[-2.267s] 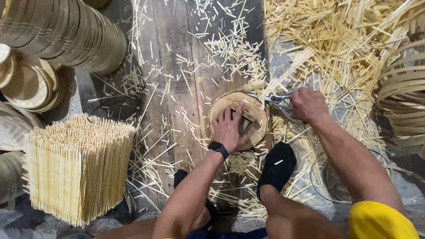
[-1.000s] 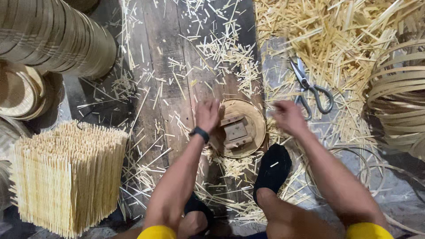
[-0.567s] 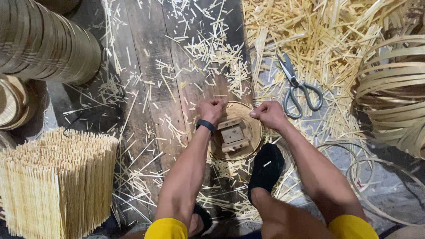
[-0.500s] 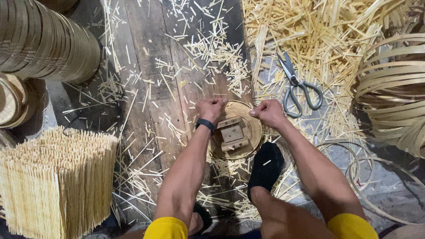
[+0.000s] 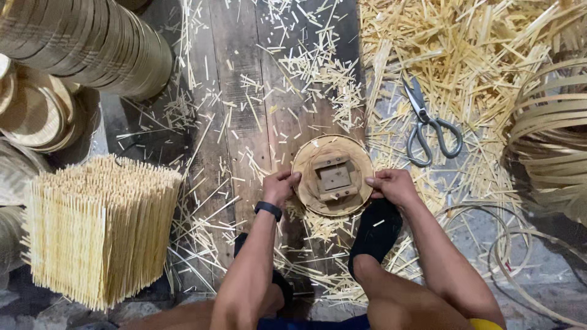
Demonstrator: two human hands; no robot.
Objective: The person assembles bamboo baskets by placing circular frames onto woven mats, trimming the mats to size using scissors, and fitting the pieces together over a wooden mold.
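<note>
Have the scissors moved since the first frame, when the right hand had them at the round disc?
Yes. The scissors now lie on the straw right of the round disc, clear of the right hand.

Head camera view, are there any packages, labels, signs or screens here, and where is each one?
No packages, labels or signs.
Wrist band: on the left hand's wrist, narrow and black; whether it has a screen cannot be told.

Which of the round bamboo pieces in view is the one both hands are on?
The round lid on the plank by the scissors, left hand and right hand gripping opposite edges. The stacked rounds at far left lie untouched.
</note>
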